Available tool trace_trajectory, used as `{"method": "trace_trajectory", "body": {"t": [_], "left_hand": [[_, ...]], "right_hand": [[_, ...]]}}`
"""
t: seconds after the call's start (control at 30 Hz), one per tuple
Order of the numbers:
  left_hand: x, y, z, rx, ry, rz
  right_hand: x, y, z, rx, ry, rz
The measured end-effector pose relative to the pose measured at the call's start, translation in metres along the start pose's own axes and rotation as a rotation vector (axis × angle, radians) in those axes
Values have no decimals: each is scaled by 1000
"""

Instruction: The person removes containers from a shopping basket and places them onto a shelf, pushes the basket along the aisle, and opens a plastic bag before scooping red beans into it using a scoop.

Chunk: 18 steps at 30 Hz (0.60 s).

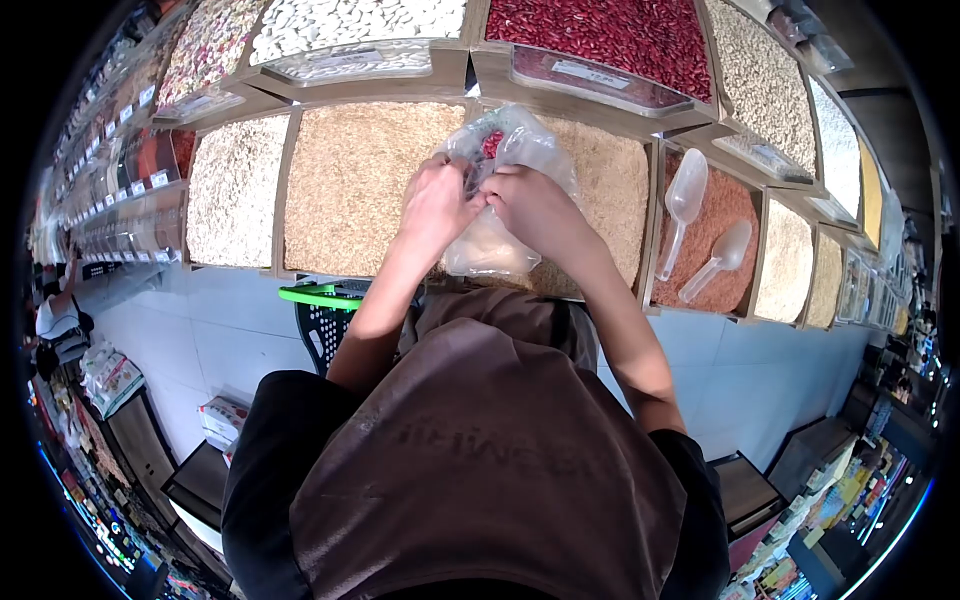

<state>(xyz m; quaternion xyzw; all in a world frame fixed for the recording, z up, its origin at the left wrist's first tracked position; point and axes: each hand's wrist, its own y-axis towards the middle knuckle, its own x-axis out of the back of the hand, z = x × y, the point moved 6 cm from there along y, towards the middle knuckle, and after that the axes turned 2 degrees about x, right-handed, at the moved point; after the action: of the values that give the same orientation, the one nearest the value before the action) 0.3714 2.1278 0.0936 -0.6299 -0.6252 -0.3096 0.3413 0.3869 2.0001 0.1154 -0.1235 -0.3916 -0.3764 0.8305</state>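
A clear plastic bag point(495, 250) lies over the bins of tan grain in front of me. Some red beans point(492, 145) show in its upper part, and its lower part looks pale beige. My left hand point(437, 205) is closed on the bag from the left, fingers bent inward. From the right, my right hand point(525, 200) pinches the plastic, its fingertips close to those of the left. Exactly how the bag is gathered between them is hidden by the fingers.
Beyond the tan grain point(370, 150) stand raised bins of white beans point(350, 25) and red kidney beans point(600, 40). Two clear scoops point(687, 190) rest on reddish-brown grain at the right. A green-rimmed black basket point(322, 294) is beside my left forearm, below the bin edge.
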Motion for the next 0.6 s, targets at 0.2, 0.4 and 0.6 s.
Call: {"method": "trace_trajectory", "body": {"t": [0.2, 0.4, 0.6], "left_hand": [[-24, -9, 26, 84, -73, 81], [-11, -19, 27, 210, -233, 40], [-4, -25, 31, 206, -340, 5]], "right_hand": [[8, -10, -3, -53, -132, -37], [20, 7, -26, -333, -255, -157], [-4, 21, -68, -465, -381, -131]]}}
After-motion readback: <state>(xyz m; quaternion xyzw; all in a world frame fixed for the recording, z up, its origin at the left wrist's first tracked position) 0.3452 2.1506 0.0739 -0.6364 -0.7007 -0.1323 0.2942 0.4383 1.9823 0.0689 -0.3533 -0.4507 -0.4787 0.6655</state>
